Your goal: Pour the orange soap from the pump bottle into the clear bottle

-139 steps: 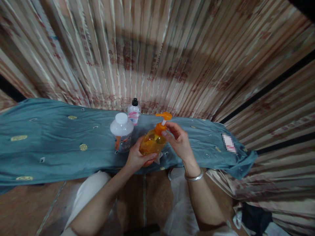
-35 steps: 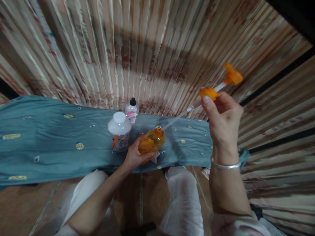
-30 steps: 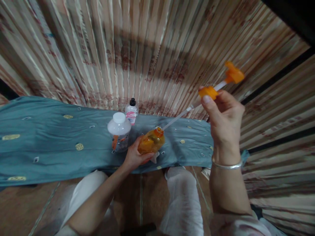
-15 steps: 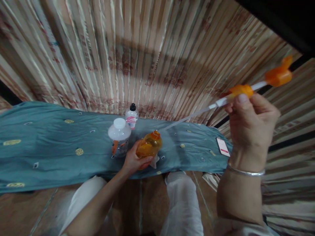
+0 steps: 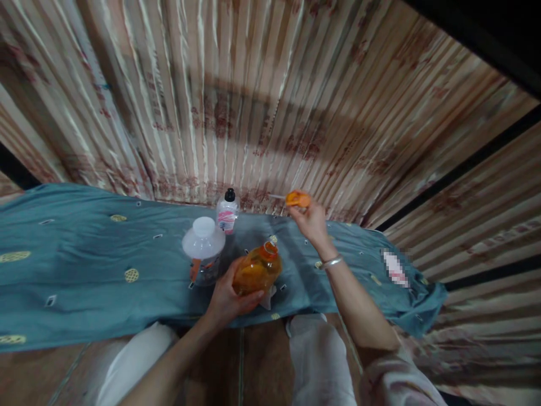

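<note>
My left hand (image 5: pixel 229 294) is wrapped round an amber see-through bottle (image 5: pixel 258 272) of orange liquid, tilted slightly to the right. The bottle's mouth stands uncapped. Up and to the right of that mouth, my right hand (image 5: pixel 313 221) grips an orange pump head (image 5: pixel 297 198) in its fingertips. A thin pale tube (image 5: pixel 276 196) points left from the pump head, apart from the bottle. Just left of my left hand is a clear bottle with a white cap (image 5: pixel 203 239). Behind it stands a smaller clear bottle with a black top and pink label (image 5: pixel 227 217).
A teal patterned cloth (image 5: pixel 93 270) covers the long surface. On its right end lies a blurred-out phone (image 5: pixel 395 268). A white scrap (image 5: pixel 268 298) sits under the amber bottle. Pleated curtains (image 5: pixel 253 113) hang close behind, and a dark bar (image 5: pixel 460 163) crosses on the right.
My right hand has brought the pump head down and left, from high on the right to near the bottle's mouth. The left hand still holds the bottle in about the same place.
</note>
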Demonstrator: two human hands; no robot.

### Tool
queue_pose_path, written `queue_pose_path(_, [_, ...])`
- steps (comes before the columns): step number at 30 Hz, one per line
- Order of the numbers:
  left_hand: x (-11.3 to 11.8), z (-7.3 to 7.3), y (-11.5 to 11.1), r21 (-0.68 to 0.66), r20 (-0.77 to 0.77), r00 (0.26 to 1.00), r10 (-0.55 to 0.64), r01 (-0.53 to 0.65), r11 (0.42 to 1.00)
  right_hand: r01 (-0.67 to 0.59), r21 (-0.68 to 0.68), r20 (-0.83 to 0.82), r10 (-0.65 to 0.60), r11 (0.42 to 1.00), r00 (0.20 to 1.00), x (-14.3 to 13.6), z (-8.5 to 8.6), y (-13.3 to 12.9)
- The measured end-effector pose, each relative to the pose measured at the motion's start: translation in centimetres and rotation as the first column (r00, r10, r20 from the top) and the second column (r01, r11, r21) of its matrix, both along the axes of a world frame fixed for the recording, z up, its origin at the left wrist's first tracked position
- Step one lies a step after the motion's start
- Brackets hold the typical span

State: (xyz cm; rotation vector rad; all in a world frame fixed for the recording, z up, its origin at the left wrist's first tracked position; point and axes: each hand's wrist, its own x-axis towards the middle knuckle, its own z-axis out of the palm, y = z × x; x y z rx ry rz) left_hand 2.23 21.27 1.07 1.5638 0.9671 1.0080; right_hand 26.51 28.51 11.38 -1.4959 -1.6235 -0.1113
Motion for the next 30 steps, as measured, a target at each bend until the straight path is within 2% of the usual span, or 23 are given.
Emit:
queue_pose_path(1, [0.0,-0.1,-0.1,-0.001,0.008,1.0,-0.003,0.003,1.0,0.019,-0.099,0.195,0.001,0.995,0.981,-0.2,-1.4,1.0])
queue_pose_path(2, [0.0,-0.2,-0.2,-0.005,0.015,1.0,-0.011,0.011,1.0,0.051,-0.184,0.392,0.026,0.982,0.919,-0.5,-2.8,2.0])
queue_pose_path(3, [-0.1,-0.3,-0.2,-0.007,0.022,1.0,-0.009,0.009,1.0,0.045,-0.222,0.452,0.062,0.974,0.89,-0.8,-4.0,2.8])
queue_pose_path(7, [-0.2,-0.6,-0.5,-0.027,0.027,0.999,-0.047,0.048,0.999,0.012,-0.326,0.576,0.189,0.945,0.795,-2.0,-7.9,5.4])
queue_pose_path(11, [-0.3,-1.0,-0.6,-0.046,0.06,0.996,-0.065,0.068,0.997,0.01,-0.393,0.651,0.27,0.92,0.71,-3.2,-10.4,6.9])
queue_pose_path(17, [-0.4,-0.9,-0.6,-0.03,0.028,0.999,-0.04,0.041,0.999,0.053,-0.411,0.688,0.272,0.91,0.673,-4.1,-12.7,7.8])
queue_pose_path(25, [-0.4,-0.5,-0.7,-0.03,0.022,0.999,-0.028,0.028,0.999,0.091,-0.421,0.659,0.236,0.902,0.714,-4.2,-14.5,7.2])
queue_pose_path(30, [-0.5,-0.7,-0.7,-0.034,-0.002,1.0,-0.025,0.025,0.999,0.078,-0.431,0.601,0.221,0.899,0.768,-4.1,-14.7,6.5])
